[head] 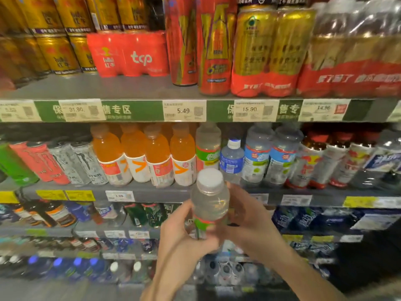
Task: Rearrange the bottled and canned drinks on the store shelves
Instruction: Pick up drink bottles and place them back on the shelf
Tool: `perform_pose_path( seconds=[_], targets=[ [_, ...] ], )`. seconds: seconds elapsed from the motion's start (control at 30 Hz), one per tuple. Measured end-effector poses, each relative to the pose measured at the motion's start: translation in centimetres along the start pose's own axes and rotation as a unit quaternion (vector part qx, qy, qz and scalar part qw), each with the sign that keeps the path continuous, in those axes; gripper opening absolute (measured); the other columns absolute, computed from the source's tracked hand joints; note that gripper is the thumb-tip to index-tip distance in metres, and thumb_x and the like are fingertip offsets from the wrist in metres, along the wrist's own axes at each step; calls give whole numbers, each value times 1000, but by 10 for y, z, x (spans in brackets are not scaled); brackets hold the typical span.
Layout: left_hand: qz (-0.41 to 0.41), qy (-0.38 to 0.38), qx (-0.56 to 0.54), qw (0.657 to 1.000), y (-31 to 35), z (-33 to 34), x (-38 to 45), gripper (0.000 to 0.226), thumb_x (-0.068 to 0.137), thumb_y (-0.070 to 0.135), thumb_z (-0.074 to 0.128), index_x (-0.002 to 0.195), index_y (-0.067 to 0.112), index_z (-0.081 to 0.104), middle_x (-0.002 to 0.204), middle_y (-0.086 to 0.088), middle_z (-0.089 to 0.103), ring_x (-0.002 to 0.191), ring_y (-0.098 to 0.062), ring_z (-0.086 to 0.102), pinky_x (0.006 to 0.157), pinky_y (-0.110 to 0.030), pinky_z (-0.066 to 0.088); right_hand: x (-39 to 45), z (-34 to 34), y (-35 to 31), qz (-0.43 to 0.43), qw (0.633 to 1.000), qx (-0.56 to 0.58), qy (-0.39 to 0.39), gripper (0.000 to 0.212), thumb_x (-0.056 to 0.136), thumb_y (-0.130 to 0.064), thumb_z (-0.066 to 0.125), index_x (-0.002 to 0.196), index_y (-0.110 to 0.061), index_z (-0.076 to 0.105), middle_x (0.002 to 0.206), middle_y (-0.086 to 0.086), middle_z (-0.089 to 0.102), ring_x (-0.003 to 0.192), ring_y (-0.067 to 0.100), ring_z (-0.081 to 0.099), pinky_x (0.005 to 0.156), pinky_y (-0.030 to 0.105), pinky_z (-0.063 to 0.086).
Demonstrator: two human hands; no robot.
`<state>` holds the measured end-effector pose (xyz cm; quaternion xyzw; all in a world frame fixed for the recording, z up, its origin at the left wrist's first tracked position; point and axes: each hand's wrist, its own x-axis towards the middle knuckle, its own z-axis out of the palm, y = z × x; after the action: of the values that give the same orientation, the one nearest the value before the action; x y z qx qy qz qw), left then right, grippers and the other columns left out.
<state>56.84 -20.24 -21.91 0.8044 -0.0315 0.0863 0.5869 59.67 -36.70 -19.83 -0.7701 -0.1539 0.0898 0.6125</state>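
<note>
Left hand [184, 233] and right hand [245, 224] both grasp the clear bottle [209, 205], held upright before the middle shelf [152, 192]. Recommended: keep it vertical, label outward, and seat it beside the matching bottle [207, 146].

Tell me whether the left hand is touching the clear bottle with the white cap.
Touching. The head view shows the left hand with its fingers curled round the lower part of the clear bottle, over its green label.

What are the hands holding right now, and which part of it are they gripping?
A clear bottle with a white cap: the left hand and right hand grip its lower body, around the green and red label.
</note>
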Motion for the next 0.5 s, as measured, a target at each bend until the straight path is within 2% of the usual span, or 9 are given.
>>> perform_pose_path(
  seconds=[0.07, 0.13, 0.2, 0.27, 0.33, 0.43, 0.5],
  targets=[
    [-6, -17, 8, 1000, -4, 6, 2, 64, 60, -6, 83, 103, 39, 71, 93, 14, 75, 88, 2, 66, 74, -16, 53, 3, -5, 9, 10, 1000, 17, 6, 71, 71, 7, 84, 128, -29, 60, 115, -11, 74, 110, 7, 68, 86, 21, 55],
    [-16, -27, 9, 999, -7, 10, 5, 58, 61, -4, 87, 104, 33, 71, 94, 14, 76, 87, 4, 66, 74, -15, 52, 5, -9, 16, 14, 999, 27, 22, 70, 70, 11, 83, 123, -30, 62, 110, -13, 75, 104, 4, 70, 79, 15, 54],
    [-19, -30, 9, 999, -11, 15, 8, 60, 62, 6, 91, 109, 37, 69, 101, 18, 74, 95, 3, 66, 80, -17, 53, 9, -11, 24, -6, 999, 31, 40, 65, 70, 8, 84, 123, -24, 64, 110, -9, 76, 103, 8, 71, 80, 20, 56],
    [-26, -22, 17, 999, -17, 19, 11, 64, 61, 16, 93, 113, 43, 67, 104, 22, 73, 100, 3, 65, 84, -20, 53, 12, -12, 29, -27, 998, 23, 60, 61, 69, -7, 86, 125, -18, 64, 112, -6, 76, 106, 12, 71, 85, 25, 57],
    [-34, -14, 15, 999, -22, 24, 14, 65, 60, 16, 93, 111, 47, 67, 102, 24, 73, 99, 5, 65, 83, -18, 50, 15, -13, 33, -34, 997, 7, 75, 59, 68, -15, 86, 122, -21, 64, 110, -8, 76, 104, 11, 72, 86, 27, 57],
    [-33, -14, 11, 999, -24, 34, 23, 72, 56, 15, 92, 108, 57, 63, 99, 25, 72, 96, 3, 65, 83, -18, 52, 16, -20, 37, -31, 996, -30, 76, 63, 68, -6, 90, 120, -29, 62, 108, -12, 75, 102, 9, 71, 83, 24, 56],
    [-36, -24, -21, 999, -25, 41, 29, 72, 50, 21, 90, 109, 55, 66, 99, 22, 73, 97, -1, 65, 88, -29, 56, 17, -24, 37, -31, 994, -44, 93, 62, 66, -5, 92, 116, -29, 64, 104, -13, 75, 100, 6, 70, 78, 21, 55]
  ],
)
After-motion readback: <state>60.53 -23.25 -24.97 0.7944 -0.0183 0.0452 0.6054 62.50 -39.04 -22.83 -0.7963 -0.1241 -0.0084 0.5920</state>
